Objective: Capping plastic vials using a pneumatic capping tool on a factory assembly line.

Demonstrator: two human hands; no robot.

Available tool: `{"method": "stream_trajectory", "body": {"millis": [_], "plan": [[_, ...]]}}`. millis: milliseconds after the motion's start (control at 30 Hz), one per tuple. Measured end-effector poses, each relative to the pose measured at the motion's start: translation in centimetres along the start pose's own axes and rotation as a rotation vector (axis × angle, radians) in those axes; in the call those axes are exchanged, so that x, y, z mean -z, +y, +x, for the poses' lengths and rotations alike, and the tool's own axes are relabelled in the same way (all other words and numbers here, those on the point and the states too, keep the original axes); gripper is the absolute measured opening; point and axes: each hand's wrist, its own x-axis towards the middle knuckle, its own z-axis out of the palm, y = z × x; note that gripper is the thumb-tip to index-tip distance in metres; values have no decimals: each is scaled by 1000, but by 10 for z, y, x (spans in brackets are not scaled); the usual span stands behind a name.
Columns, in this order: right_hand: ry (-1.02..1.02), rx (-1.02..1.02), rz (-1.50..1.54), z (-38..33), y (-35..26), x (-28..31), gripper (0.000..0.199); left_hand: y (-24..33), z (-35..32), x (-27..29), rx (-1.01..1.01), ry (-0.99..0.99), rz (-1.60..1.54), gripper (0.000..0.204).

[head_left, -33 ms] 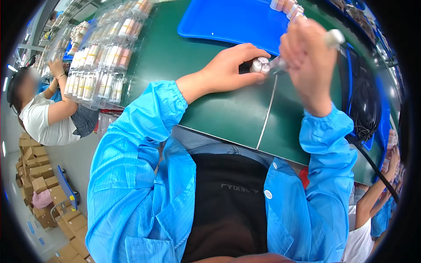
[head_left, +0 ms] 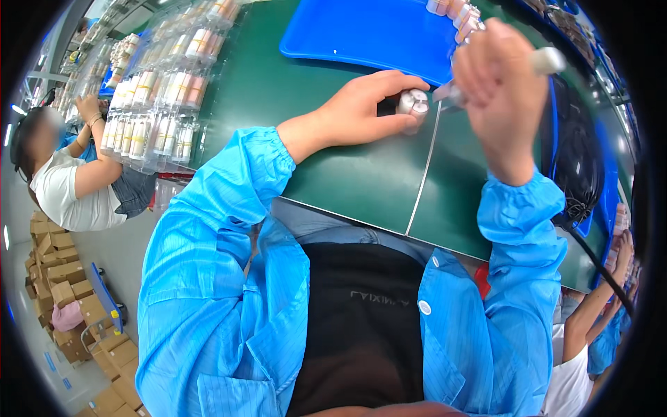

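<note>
A bundle of white-topped cylindrical containers (head_left: 415, 103) is pinched by the left hand (head_left: 361, 111) on the green tabletop (head_left: 347, 182), beside the near edge of the blue plastic tray (head_left: 368, 35). A blurred, pale-ended tool (head_left: 549, 61) is clasped in the right hand (head_left: 506, 94).

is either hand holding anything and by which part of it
Left grip: a cluster of small white-topped cylindrical containers, by its sides. Right grip: a blurred tool with a rounded white end, around its middle; exact kind unclear.
</note>
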Motion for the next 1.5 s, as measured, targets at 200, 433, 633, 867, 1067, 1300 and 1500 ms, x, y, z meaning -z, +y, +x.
{"method": "stream_trajectory", "body": {"millis": [200, 433, 633, 867, 1067, 1300, 1500], "plan": [[-357, 185, 512, 23, 38, 14, 40, 7, 1, -6, 47, 14, -31, 53], [-427, 369, 663, 17, 49, 5, 35, 13, 1, 0, 186, -11, 11, 49], [-36, -131, -93, -5, 17, -3, 40, 12, -4, 0, 149, 26, 36, 47], [-16, -108, -122, -16, 25, -6, 38, 12, -2, -2, 137, 19, 18, 43], [-30, -92, -21, 0, 20, -6, 39, 8, -5, 1, 151, -4, -7, 45], [-574, 292, 1130, 17, 79, -1, 35, 7, -3, -4, 106, 60, 43, 43], [-536, 181, 1389, 18, 62, 1, 37, 7, 1, 2, 125, -65, -86, 46]]}}
